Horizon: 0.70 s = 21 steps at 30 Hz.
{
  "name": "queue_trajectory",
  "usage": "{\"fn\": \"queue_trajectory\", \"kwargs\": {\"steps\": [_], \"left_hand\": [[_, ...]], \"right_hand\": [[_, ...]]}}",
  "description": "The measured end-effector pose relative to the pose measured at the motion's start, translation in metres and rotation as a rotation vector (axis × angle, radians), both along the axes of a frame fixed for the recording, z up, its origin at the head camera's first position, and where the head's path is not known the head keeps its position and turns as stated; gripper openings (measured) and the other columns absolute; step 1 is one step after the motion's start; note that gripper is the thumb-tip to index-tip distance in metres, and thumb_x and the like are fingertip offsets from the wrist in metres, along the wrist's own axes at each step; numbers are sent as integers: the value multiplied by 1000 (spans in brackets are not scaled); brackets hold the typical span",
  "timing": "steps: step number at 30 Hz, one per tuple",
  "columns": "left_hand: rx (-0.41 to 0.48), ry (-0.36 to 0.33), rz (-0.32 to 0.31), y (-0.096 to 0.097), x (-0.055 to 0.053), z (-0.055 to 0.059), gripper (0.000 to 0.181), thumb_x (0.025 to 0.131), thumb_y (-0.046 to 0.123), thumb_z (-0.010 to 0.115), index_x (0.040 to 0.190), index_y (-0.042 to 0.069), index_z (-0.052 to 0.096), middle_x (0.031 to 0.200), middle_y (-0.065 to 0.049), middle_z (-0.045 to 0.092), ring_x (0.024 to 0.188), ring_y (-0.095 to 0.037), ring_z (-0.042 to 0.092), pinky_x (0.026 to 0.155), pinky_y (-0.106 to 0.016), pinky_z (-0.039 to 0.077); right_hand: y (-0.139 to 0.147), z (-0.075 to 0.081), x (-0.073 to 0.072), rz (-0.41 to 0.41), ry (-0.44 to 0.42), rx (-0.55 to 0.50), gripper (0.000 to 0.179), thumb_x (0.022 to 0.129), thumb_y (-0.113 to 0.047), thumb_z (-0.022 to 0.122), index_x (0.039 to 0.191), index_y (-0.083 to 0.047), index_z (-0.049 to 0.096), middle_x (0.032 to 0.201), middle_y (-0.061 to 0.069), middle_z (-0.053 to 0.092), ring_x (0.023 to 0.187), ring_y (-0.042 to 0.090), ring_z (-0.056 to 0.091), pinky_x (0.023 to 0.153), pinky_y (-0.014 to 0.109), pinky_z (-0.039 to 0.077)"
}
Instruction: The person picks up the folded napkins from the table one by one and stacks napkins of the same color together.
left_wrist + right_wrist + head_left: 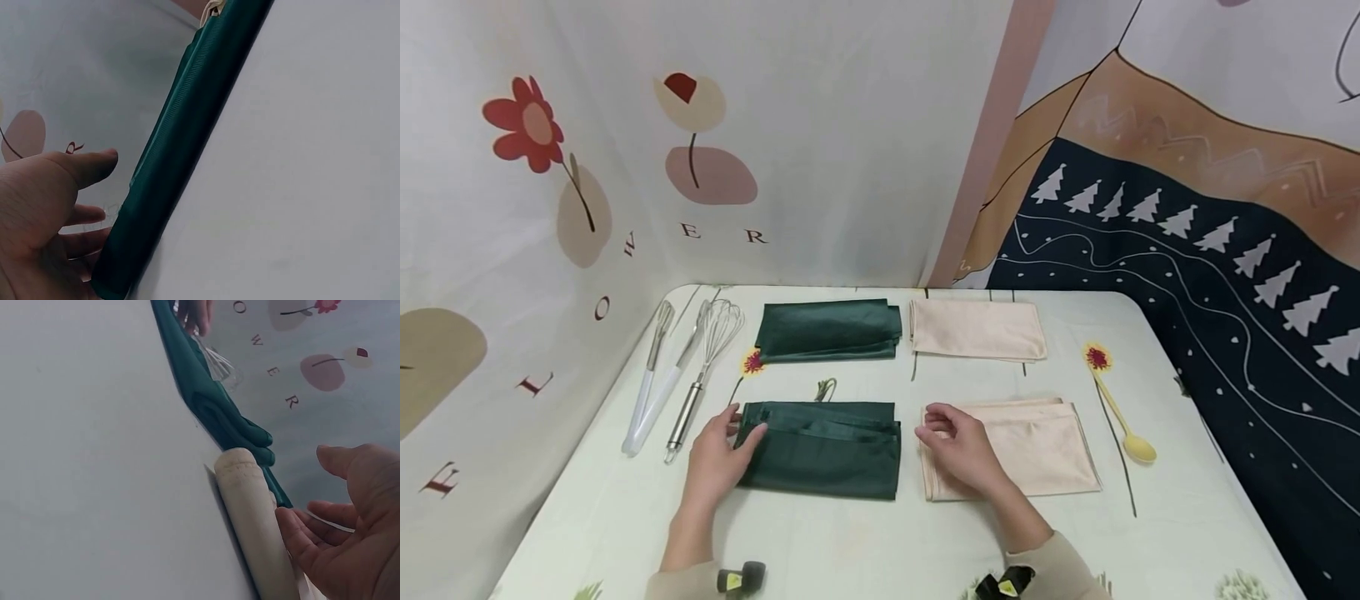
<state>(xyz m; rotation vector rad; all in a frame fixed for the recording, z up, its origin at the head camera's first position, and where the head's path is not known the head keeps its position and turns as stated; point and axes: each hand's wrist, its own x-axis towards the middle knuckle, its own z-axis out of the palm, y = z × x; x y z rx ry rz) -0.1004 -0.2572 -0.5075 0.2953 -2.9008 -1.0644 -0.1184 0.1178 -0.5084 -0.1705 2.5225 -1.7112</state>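
In the head view, a dark green folded cloth (822, 454) with a satin sheen lies near the front of the table. My left hand (717, 454) is at its left edge, thumb over the top and fingers along the side. The left wrist view shows that thumb raised off the green cloth (181, 137), with the fingers by its end. To the right lies a pale beige folded cloth (1030, 458). Over its left part is my right hand (962, 446), fingers loosely bent and holding nothing. The right wrist view has the fingertips beside the beige cloth (250, 512).
Behind these lie another green folded cloth (827, 331) and another beige one (977, 329). At the left are a wire whisk (707, 367) and two white-handled utensils, one of them tongs-like (662, 400). A yellow spoon (1131, 433) lies at the right.
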Motion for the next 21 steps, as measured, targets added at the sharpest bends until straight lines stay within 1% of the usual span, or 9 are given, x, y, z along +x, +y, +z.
{"fn": "queue_trajectory", "kwargs": {"steps": [4,10,13,16,19,21], "left_hand": [[6,-2,-3,1,-1,-2,72,97,36,69,145,-11,43,129,-34,55,118,-46,55,99,-59,45],[42,-17,20,-1,0,-4,68,93,25,76,142,-12,46,129,-33,55,116,-44,55,99,-57,46],[50,-21,27,-1,-1,-5,68,90,22,78,141,-11,48,129,-33,55,115,-44,56,98,-56,47],[60,-23,30,-1,-3,-6,68,88,19,80,140,-12,49,126,-32,56,111,-43,56,96,-56,47],[86,-26,32,-2,-5,-7,67,87,17,81,139,-12,50,121,-30,58,109,-41,55,95,-55,47],[109,-30,34,-2,-6,-7,66,86,16,81,138,-12,51,119,-29,59,109,-40,55,95,-55,46]], "right_hand": [[-6,-1,-1,15,-1,23,40,92,-20,76,126,0,66,108,7,71,103,21,67,91,40,55],[-13,-4,-6,51,13,96,42,93,-22,76,127,0,66,110,8,70,99,19,67,92,42,54],[-17,-4,-9,87,11,113,44,93,-23,75,129,1,64,112,8,70,97,18,68,90,39,54],[-19,-4,-11,119,-1,110,48,94,-25,75,131,2,62,114,9,69,96,18,69,85,35,56],[-22,-4,-14,127,-26,100,50,93,-25,76,132,2,61,116,9,70,97,20,70,81,32,58],[-24,-3,-15,129,-41,97,51,93,-25,76,133,3,61,115,10,70,98,21,71,81,33,58]]}}
